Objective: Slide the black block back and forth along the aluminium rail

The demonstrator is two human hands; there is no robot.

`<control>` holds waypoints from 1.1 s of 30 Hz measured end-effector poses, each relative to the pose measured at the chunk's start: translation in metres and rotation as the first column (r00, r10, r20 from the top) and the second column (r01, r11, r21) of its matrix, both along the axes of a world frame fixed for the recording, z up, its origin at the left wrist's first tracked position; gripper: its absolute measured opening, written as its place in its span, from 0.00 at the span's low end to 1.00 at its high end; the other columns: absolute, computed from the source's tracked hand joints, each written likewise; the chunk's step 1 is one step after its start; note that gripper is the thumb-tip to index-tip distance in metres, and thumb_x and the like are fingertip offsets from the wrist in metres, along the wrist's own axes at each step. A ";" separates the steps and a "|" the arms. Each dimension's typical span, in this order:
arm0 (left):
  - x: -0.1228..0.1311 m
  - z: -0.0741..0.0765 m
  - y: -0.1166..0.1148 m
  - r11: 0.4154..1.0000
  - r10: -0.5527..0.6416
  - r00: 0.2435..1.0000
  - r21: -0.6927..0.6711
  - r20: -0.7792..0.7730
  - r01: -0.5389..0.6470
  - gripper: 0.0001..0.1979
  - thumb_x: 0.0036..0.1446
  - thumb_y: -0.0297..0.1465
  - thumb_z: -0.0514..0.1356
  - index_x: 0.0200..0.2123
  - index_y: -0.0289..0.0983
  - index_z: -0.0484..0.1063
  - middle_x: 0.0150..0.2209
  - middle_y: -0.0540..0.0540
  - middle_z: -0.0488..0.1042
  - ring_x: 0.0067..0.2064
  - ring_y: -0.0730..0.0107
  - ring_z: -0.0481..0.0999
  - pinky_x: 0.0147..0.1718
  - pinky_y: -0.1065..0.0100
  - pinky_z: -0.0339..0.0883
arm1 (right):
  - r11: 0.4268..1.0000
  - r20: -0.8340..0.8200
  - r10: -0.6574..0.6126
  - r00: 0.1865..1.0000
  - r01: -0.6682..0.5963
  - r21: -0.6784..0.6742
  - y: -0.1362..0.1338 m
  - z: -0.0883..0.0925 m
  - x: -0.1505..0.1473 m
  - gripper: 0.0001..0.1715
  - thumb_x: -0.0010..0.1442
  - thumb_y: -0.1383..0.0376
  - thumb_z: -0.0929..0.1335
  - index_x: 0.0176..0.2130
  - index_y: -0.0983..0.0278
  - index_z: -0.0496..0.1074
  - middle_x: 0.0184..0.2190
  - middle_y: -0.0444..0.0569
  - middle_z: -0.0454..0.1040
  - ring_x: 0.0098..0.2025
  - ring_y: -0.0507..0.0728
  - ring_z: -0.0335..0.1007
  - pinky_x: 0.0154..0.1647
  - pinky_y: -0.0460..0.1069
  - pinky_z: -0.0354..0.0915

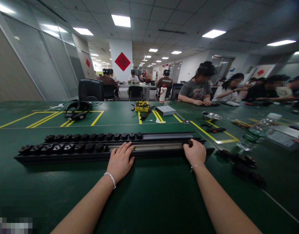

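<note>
A long black rail (164, 144) lies across the green table in front of me, with two rows of small black round parts (73, 147) seated along its left half. My left hand (120, 161) rests flat on the rail's near edge, fingers stretched out. At the right end of the front track, my right hand (195, 152) is closed around a small black part (189, 142). Both wrists wear thin bracelets.
Loose black parts (244, 165) lie to the right of the rail. A clear water bottle (254, 135) lies on its side beyond them. A headset (77, 110), a yellow box (142, 106), a metal bowl (211, 116) and several seated people are farther back.
</note>
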State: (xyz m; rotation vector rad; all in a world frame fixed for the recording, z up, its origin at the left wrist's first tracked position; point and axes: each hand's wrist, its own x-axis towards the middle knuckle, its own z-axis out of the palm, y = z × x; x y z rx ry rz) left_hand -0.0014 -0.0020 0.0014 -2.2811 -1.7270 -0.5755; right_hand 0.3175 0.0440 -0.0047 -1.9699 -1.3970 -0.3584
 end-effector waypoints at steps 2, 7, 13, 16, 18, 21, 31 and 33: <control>0.000 0.000 0.000 1.000 0.003 1.000 -0.001 -0.001 -0.003 0.20 0.54 0.34 0.50 0.52 0.46 0.61 0.58 0.49 0.59 0.59 0.62 0.56 0.51 0.57 0.53 | 1.000 0.006 -0.001 1.000 0.001 -0.005 0.000 0.000 0.000 0.25 0.47 0.63 0.60 0.42 0.72 0.71 0.39 0.59 0.73 0.43 0.62 0.66 0.49 0.55 0.57; 0.000 0.000 0.000 1.000 0.014 1.000 -0.006 0.005 -0.014 0.20 0.54 0.34 0.51 0.52 0.45 0.62 0.58 0.49 0.60 0.59 0.62 0.56 0.51 0.57 0.53 | 1.000 0.013 -0.011 1.000 0.011 -0.003 0.000 0.000 0.001 0.25 0.47 0.63 0.60 0.42 0.71 0.71 0.38 0.58 0.73 0.41 0.62 0.67 0.48 0.54 0.58; 0.000 -0.001 0.000 1.000 0.000 1.000 0.004 0.001 0.000 0.20 0.54 0.34 0.50 0.52 0.45 0.62 0.58 0.49 0.60 0.59 0.62 0.56 0.51 0.58 0.53 | 0.998 0.000 -0.007 1.000 0.007 -0.063 -0.002 0.003 0.004 0.27 0.48 0.60 0.60 0.44 0.70 0.71 0.37 0.57 0.74 0.41 0.61 0.67 0.45 0.53 0.59; 0.000 -0.001 0.000 1.000 -0.001 1.000 0.009 -0.001 0.001 0.20 0.54 0.35 0.50 0.52 0.45 0.62 0.57 0.49 0.60 0.59 0.62 0.56 0.51 0.57 0.53 | 0.996 -0.004 0.005 1.000 -0.006 -0.094 -0.003 0.005 0.006 0.27 0.48 0.59 0.60 0.45 0.69 0.70 0.38 0.56 0.74 0.41 0.61 0.67 0.45 0.53 0.59; 0.000 -0.001 0.000 1.000 0.000 1.000 0.012 -0.004 0.000 0.20 0.54 0.35 0.50 0.52 0.45 0.62 0.57 0.49 0.60 0.59 0.62 0.56 0.51 0.57 0.53 | 0.994 -0.006 0.012 1.000 -0.013 -0.112 -0.003 0.006 0.007 0.27 0.48 0.59 0.60 0.45 0.68 0.70 0.38 0.56 0.74 0.41 0.61 0.67 0.44 0.52 0.59; -0.001 -0.001 0.000 1.000 -0.001 1.000 0.010 -0.003 0.001 0.20 0.54 0.35 0.50 0.52 0.45 0.61 0.58 0.49 0.60 0.59 0.62 0.56 0.51 0.57 0.53 | 0.990 -0.012 0.016 1.000 -0.018 -0.138 -0.003 0.006 0.009 0.27 0.48 0.59 0.60 0.45 0.68 0.70 0.39 0.55 0.73 0.41 0.61 0.67 0.44 0.52 0.60; -0.001 -0.002 0.001 1.000 -0.009 1.000 0.016 0.006 0.008 0.23 0.55 0.34 0.50 0.55 0.45 0.57 0.58 0.49 0.60 0.59 0.63 0.56 0.51 0.58 0.53 | 0.988 0.053 0.072 0.996 -0.063 -0.144 -0.008 0.007 0.011 0.27 0.51 0.59 0.59 0.47 0.69 0.69 0.43 0.55 0.73 0.42 0.61 0.67 0.46 0.53 0.60; -0.001 -0.002 0.001 1.000 -0.008 1.000 0.021 0.002 0.008 0.25 0.54 0.34 0.50 0.56 0.44 0.56 0.58 0.49 0.60 0.59 0.64 0.56 0.51 0.59 0.53 | 0.986 0.076 0.098 0.992 -0.086 -0.145 -0.008 0.006 0.014 0.27 0.52 0.59 0.59 0.47 0.69 0.69 0.42 0.56 0.73 0.42 0.60 0.68 0.46 0.53 0.60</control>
